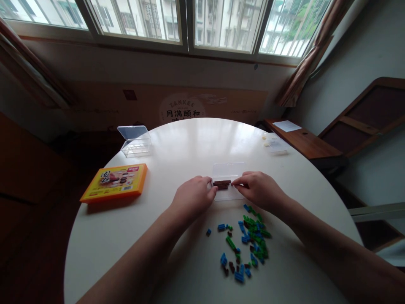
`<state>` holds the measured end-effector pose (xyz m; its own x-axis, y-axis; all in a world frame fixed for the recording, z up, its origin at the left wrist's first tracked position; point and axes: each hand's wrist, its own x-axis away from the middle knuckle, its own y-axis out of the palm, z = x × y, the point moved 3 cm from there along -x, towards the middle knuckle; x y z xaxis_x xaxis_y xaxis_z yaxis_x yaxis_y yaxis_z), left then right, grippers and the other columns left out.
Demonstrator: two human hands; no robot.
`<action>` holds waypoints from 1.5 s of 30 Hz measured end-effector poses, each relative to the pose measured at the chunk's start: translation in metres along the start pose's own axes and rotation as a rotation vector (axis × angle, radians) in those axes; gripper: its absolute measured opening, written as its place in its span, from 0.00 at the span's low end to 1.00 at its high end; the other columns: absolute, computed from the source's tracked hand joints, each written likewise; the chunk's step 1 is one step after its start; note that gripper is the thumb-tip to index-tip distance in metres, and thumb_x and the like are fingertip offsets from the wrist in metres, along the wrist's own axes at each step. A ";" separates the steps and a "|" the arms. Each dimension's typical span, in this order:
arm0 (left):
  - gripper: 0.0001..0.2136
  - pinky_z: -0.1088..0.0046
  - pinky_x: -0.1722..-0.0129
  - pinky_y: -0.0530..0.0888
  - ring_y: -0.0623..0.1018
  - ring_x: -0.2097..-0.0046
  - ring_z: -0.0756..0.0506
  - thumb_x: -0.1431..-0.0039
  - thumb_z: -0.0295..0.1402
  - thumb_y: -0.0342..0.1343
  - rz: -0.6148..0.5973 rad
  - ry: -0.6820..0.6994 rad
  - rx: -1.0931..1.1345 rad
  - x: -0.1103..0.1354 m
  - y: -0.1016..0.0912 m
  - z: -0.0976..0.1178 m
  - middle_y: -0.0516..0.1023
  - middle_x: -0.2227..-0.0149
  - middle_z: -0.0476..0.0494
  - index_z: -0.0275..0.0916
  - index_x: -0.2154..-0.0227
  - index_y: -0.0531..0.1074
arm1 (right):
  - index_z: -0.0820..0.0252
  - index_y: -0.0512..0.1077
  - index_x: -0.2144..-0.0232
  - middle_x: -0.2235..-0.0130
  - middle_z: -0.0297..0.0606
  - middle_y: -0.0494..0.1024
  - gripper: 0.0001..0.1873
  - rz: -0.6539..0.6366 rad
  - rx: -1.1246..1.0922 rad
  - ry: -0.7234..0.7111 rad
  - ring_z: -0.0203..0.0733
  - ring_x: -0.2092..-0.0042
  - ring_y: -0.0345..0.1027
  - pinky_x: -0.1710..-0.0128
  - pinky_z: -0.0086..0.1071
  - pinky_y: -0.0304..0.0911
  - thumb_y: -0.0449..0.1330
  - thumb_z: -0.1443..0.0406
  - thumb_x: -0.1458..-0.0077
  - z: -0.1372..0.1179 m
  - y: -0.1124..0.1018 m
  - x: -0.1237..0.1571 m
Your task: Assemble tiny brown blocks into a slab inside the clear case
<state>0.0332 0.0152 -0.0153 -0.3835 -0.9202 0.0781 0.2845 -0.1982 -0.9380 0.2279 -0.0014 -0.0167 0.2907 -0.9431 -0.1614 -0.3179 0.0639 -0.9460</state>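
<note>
A clear plastic box [229,195] with its lid [228,169] raised lies in the middle of the white round table. Inside it, rows of small dark brown building bricks [222,185] sit side by side. My left hand [194,194] is closed on the box's left edge, its thumb close to the bricks. At the right end of the rows, my right hand [262,190] pinches with thumb and forefinger; whatever is between the tips is too small to make out. Loose green bricks [259,242], blue bricks [239,276] and brown bricks [232,267] are scattered nearer me.
On the left of the table [177,152] lies an orange and yellow game box [115,183]. Behind it stands another clear box [136,147] with its lid up. A flat clear case [275,144] rests at the far right, near a wooden desk [303,137].
</note>
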 end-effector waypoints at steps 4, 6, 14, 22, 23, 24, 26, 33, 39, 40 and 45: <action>0.17 0.66 0.57 0.71 0.77 0.54 0.41 0.37 0.43 0.47 -0.005 -0.004 0.003 0.000 0.000 0.000 0.79 0.55 0.41 0.42 0.54 0.75 | 0.49 0.81 0.62 0.64 0.32 0.81 0.12 0.015 -0.024 -0.004 0.39 0.65 0.72 0.66 0.31 0.62 0.57 0.64 0.42 0.000 0.003 -0.001; 0.17 0.66 0.57 0.71 0.77 0.54 0.41 0.37 0.43 0.47 -0.004 -0.003 0.003 0.000 -0.001 0.000 0.78 0.54 0.41 0.42 0.55 0.75 | 0.49 0.81 0.62 0.65 0.31 0.80 0.11 0.020 -0.034 -0.002 0.38 0.66 0.72 0.66 0.31 0.62 0.58 0.64 0.42 0.000 0.004 -0.002; 0.17 0.65 0.57 0.72 0.77 0.54 0.40 0.38 0.43 0.47 0.002 -0.003 0.005 0.000 0.001 0.000 0.79 0.54 0.42 0.43 0.55 0.75 | 0.52 0.81 0.61 0.64 0.34 0.81 0.12 0.025 -0.089 -0.009 0.39 0.65 0.73 0.64 0.31 0.64 0.58 0.65 0.42 0.004 0.000 -0.001; 0.16 0.66 0.57 0.72 0.77 0.54 0.41 0.38 0.43 0.47 0.006 -0.007 -0.001 -0.001 0.001 0.000 0.79 0.55 0.42 0.43 0.55 0.75 | 0.49 0.81 0.62 0.64 0.32 0.81 0.11 0.014 -0.065 0.006 0.39 0.65 0.73 0.66 0.31 0.63 0.58 0.64 0.43 0.004 0.004 -0.001; 0.16 0.66 0.57 0.72 0.77 0.54 0.41 0.38 0.43 0.47 0.004 -0.009 -0.001 0.000 0.000 0.000 0.79 0.55 0.42 0.43 0.55 0.75 | 0.49 0.81 0.62 0.65 0.31 0.81 0.11 0.019 -0.062 0.006 0.39 0.65 0.72 0.66 0.31 0.63 0.58 0.64 0.43 0.004 0.004 -0.001; 0.16 0.66 0.57 0.72 0.77 0.55 0.41 0.38 0.43 0.47 0.002 -0.008 -0.001 0.000 0.000 0.000 0.79 0.55 0.42 0.43 0.55 0.75 | 0.49 0.81 0.62 0.65 0.31 0.81 0.11 0.024 -0.061 0.006 0.39 0.65 0.72 0.66 0.31 0.62 0.58 0.64 0.43 0.004 0.005 -0.002; 0.16 0.66 0.57 0.72 0.77 0.54 0.41 0.38 0.43 0.47 -0.001 -0.006 -0.001 0.000 0.000 0.000 0.79 0.55 0.42 0.43 0.55 0.75 | 0.49 0.81 0.62 0.65 0.31 0.81 0.11 0.029 -0.067 0.005 0.39 0.66 0.72 0.66 0.31 0.62 0.58 0.64 0.43 0.004 0.005 -0.002; 0.17 0.66 0.58 0.72 0.77 0.55 0.41 0.38 0.43 0.47 0.000 -0.004 -0.004 0.000 0.001 0.000 0.79 0.55 0.42 0.43 0.55 0.75 | 0.49 0.81 0.62 0.65 0.31 0.81 0.11 0.030 -0.081 0.007 0.37 0.66 0.72 0.67 0.30 0.63 0.58 0.64 0.43 0.004 0.005 -0.002; 0.18 0.66 0.57 0.72 0.77 0.54 0.40 0.37 0.43 0.46 -0.017 -0.003 0.012 0.000 -0.002 0.001 0.79 0.54 0.40 0.42 0.54 0.75 | 0.51 0.81 0.62 0.63 0.33 0.82 0.11 0.034 -0.102 0.001 0.39 0.65 0.73 0.65 0.31 0.65 0.58 0.64 0.43 0.003 0.003 -0.001; 0.18 0.66 0.57 0.72 0.77 0.54 0.40 0.37 0.43 0.46 -0.018 -0.002 0.013 0.000 -0.002 0.001 0.79 0.54 0.40 0.42 0.54 0.75 | 0.51 0.81 0.62 0.63 0.33 0.82 0.11 0.036 -0.106 0.000 0.40 0.64 0.73 0.64 0.32 0.65 0.58 0.64 0.43 0.003 0.002 -0.001; 0.18 0.66 0.57 0.71 0.77 0.53 0.40 0.37 0.44 0.46 -0.023 -0.005 0.018 -0.001 0.000 -0.001 0.78 0.52 0.40 0.42 0.53 0.74 | 0.53 0.81 0.62 0.63 0.35 0.82 0.11 0.061 -0.126 -0.014 0.40 0.64 0.74 0.63 0.32 0.66 0.58 0.65 0.43 0.006 -0.005 0.000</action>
<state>0.0324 0.0161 -0.0160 -0.3861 -0.9169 0.1011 0.2918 -0.2253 -0.9296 0.2346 -0.0002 -0.0133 0.2799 -0.9338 -0.2227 -0.4456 0.0791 -0.8917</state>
